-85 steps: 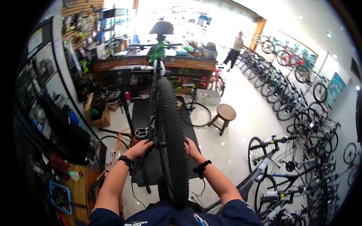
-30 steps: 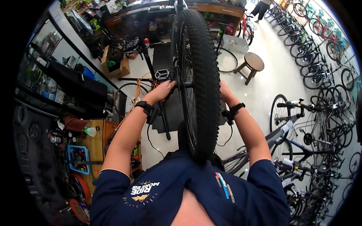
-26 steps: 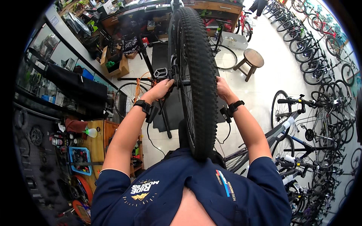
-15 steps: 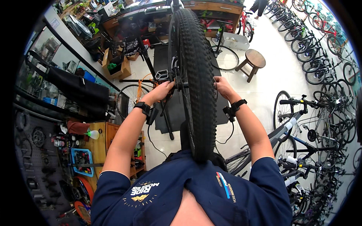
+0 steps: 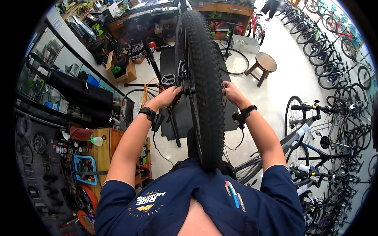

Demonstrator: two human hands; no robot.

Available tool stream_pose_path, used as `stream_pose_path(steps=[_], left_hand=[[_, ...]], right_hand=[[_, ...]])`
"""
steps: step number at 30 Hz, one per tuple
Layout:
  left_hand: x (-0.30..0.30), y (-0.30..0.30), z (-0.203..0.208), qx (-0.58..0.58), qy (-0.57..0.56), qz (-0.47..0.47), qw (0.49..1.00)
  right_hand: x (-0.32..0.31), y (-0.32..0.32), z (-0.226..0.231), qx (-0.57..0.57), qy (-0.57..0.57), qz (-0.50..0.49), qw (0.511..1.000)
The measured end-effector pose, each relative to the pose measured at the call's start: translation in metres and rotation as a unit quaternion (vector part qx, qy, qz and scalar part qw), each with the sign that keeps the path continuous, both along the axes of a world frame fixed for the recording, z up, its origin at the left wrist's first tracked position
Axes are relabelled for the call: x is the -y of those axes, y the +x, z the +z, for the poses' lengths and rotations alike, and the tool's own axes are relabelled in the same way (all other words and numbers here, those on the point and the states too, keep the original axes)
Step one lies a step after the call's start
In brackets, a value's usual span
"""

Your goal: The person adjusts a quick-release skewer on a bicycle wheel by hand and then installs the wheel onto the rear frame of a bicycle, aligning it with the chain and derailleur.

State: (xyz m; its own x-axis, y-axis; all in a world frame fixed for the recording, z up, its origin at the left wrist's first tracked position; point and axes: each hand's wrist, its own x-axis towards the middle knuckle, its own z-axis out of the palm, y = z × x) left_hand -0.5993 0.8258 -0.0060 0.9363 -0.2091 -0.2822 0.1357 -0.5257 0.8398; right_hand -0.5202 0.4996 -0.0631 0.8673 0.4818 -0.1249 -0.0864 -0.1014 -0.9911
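Observation:
A bicycle wheel with a black knobbly tyre (image 5: pixel 205 78) stands upright between my arms, its near edge against my shirt. My left hand (image 5: pixel 169 96) is on the left side of the wheel, fingers closed at the end of the hub (image 5: pixel 192 90). What those fingers grip cannot be made out. On the right side, my right hand (image 5: pixel 234 94) has its thumb and fingers pinched together next to the tyre. The tyre partly covers the fingertips, so anything between them is hidden. A black pedal (image 5: pixel 168 79) sits just beyond my left hand.
A repair stand (image 5: pixel 155 65) rises at the left over a dark mat (image 5: pixel 167 124). To the right are a round wooden stool (image 5: pixel 265 62) and a grey bicycle (image 5: pixel 291 137). Rows of bicycles line the right wall; a wooden cabinet (image 5: pixel 103 147) stands at the lower left.
My right hand has shifted very slightly to the left, closer in behind the tyre. My left hand stays at the hub, and the wheel keeps almost the same place.

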Motion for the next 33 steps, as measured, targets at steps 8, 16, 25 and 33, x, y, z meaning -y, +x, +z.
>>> stream_pose_path(steps=[8, 16, 25, 33], left_hand=[[-0.012, 0.010, -0.017, 0.013, 0.021, -0.036, 0.999], [-0.011, 0.018, 0.016, -0.077, 0.051, -0.066, 0.994], [-0.015, 0.027, 0.026, -0.063, 0.180, -0.074, 0.979], [0.009, 0.026, 0.054, -0.030, 0.330, -0.105, 0.938]], right_hand=[[0.004, 0.007, 0.013, -0.035, -0.005, 0.047, 0.998], [-0.026, 0.013, 0.004, 0.165, -0.154, -0.019, 0.974], [-0.040, 0.007, -0.014, 0.107, -0.070, -0.094, 0.987], [-0.037, 0.015, -0.028, 0.124, -0.067, -0.108, 0.984]])
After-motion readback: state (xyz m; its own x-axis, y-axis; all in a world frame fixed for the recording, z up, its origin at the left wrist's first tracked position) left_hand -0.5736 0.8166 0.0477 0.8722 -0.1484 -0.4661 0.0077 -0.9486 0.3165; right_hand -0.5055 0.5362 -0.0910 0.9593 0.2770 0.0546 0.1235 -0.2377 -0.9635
